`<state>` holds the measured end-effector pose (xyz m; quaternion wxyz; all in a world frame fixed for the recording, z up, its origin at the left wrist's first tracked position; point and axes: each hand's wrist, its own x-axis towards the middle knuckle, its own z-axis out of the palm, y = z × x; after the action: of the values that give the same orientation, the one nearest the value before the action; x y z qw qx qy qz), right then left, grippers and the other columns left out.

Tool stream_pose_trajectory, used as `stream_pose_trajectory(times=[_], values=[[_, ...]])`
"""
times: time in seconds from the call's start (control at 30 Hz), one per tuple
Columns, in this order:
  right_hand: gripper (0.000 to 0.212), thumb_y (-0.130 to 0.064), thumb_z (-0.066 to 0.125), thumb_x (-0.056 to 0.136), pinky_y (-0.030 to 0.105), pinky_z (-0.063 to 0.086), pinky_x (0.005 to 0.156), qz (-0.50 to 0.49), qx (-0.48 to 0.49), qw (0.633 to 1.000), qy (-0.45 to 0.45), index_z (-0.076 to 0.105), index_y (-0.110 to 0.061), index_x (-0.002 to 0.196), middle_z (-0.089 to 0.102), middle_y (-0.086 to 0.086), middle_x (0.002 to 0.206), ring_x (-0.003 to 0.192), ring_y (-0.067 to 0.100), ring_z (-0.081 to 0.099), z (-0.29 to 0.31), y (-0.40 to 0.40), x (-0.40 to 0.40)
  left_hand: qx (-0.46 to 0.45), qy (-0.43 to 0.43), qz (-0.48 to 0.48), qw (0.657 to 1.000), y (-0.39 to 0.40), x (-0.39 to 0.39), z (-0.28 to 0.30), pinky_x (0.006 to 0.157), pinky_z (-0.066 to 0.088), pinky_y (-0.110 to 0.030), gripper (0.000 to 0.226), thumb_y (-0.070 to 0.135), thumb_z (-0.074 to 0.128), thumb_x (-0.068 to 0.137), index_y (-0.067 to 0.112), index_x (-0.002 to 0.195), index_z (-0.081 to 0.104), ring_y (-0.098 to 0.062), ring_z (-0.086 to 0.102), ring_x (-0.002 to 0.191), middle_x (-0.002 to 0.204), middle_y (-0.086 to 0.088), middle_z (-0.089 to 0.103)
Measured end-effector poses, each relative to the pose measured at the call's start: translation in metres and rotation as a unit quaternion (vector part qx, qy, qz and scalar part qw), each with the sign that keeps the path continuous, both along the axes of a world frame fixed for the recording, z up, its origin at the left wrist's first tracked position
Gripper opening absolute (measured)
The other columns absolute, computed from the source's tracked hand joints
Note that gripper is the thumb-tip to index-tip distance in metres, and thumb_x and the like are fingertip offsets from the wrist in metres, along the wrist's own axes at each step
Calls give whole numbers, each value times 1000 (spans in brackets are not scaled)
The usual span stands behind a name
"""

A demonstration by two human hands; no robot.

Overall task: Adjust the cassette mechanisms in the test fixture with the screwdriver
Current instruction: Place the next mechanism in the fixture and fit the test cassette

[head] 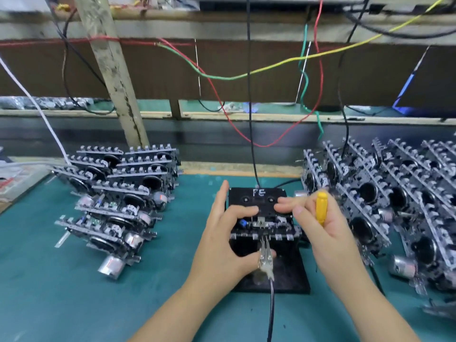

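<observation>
Left hand (225, 234) clasps the test fixture (261, 201); right hand (318, 223) grips the screwdriver (321, 208).

Handwritten white letters "FE" stand on the top face of the black test fixture (257, 197), near its far edge, above two round openings; no other text, label, brand, number or sign is legible anywhere else in the view.
</observation>
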<state>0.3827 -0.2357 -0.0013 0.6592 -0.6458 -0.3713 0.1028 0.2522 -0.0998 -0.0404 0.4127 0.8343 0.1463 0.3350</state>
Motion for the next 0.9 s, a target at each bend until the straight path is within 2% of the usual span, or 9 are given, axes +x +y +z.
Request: stream_pose_trajectory(times=[0.1,0.17,0.23,0.37,0.4,0.47,0.53,0.77,0.9], values=[[21,-24,57,88,39,48,100,-9,-6,1000,29,72,-10,92,76,1,105,111,12,68,3,0,0,-7,-15,-2,1000,3,1,-1,110,40,-26,63,50,88,58,57,113,58,1,32,145,159,37,7],[18,-13,55,91,47,45,104,3,-25,999,39,72,-5,89,77,7,104,111,19,69,8,0,3,-1,-22,-7,1000,6,5,2,112,42,-41,63,54,89,59,56,114,59,-6,36,145,160,35,10],[21,6,52,98,53,46,104,-3,-39,997,63,70,0,88,76,13,103,110,31,68,14,2,8,3,-30,-16,999,9,6,7,113,41,-36,63,55,89,60,55,115,58,-10,35,146,159,35,10],[22,5,49,98,45,46,99,-8,-118,992,49,69,-5,101,70,4,103,116,32,63,28,7,15,3,-6,-12,1000,6,5,12,103,27,-2,67,58,85,59,59,118,52,4,26,146,157,40,4],[27,2,45,104,38,46,94,-14,-125,991,34,69,-11,99,69,-2,99,114,26,63,30,4,13,2,0,-7,1000,5,5,12,102,27,-3,68,59,85,59,59,118,52,6,26,145,157,40,3],[27,-33,43,102,22,42,84,-42,-120,991,-37,67,-22,96,67,-11,94,99,9,62,37,-5,3,-1,4,-1,1000,4,5,12,101,29,-8,69,59,84,57,58,118,52,7,28,144,157,40,4],[34,-49,44,94,18,40,75,-68,-133,982,-120,64,-22,90,61,-9,91,88,9,58,43,-15,0,-6,6,3,1000,3,4,11,101,32,-13,70,58,85,56,58,118,53,6,29,143,157,40,5],[7,-33,65,91,15,41,67,-126,-55,980,-144,65,-29,84,65,-8,81,77,12,61,72,-16,-5,-28,1,3,1000,6,6,8,109,42,-35,68,42,91,59,54,116,57,-3,35,144,157,39,8],[18,-15,71,91,11,44,69,-79,-61,981,-165,62,-30,87,66,-9,85,81,8,63,84,-7,-15,-23,2,5,1000,6,7,11,111,33,-23,70,29,93,61,59,112,56,3,27,146,154,43,8]])
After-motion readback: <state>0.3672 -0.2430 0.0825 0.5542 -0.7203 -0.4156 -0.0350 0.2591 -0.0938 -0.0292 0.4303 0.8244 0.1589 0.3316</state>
